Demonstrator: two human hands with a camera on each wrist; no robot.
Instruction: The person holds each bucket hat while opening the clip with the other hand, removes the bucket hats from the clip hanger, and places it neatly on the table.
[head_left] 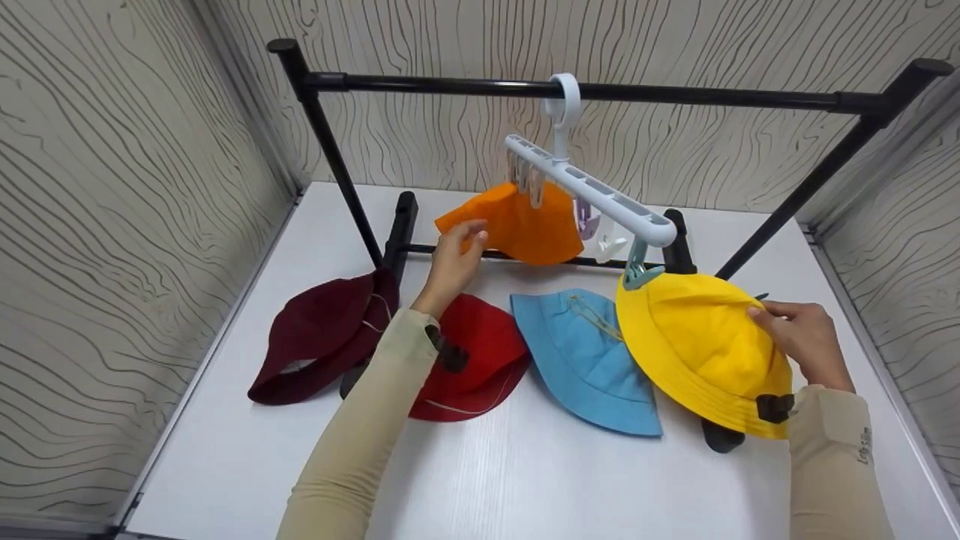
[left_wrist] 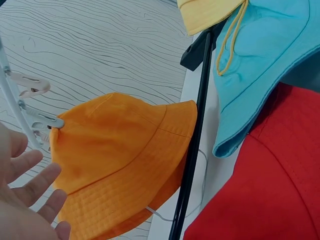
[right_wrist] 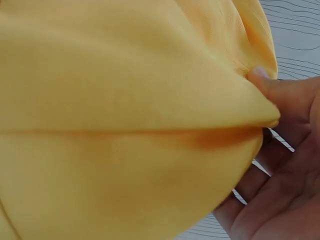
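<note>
My right hand point(head_left: 810, 341) pinches the edge of a yellow bucket hat point(head_left: 697, 337) between thumb and fingers; the right wrist view shows the thumb on the folded yellow cloth point(right_wrist: 150, 90). At the hat's upper edge is a teal clip point(head_left: 640, 268); whether it bites the cloth I cannot tell. My left hand point(head_left: 456, 259), fingers point(left_wrist: 37, 185) loosely spread, is beside an orange bucket hat point(left_wrist: 120, 155) and holds nothing. The orange hat hangs from a pale clip point(left_wrist: 49, 120) on a white clip hanger point(head_left: 592, 187).
The hanger hooks over the black rail point(head_left: 450, 86) of a rack. On the white table point(head_left: 480, 480) lie a maroon hat point(head_left: 322, 322), a red hat point(head_left: 480, 352) partly behind my left arm, and a light blue hat point(head_left: 585, 360). Patterned walls point(head_left: 90, 225) stand around.
</note>
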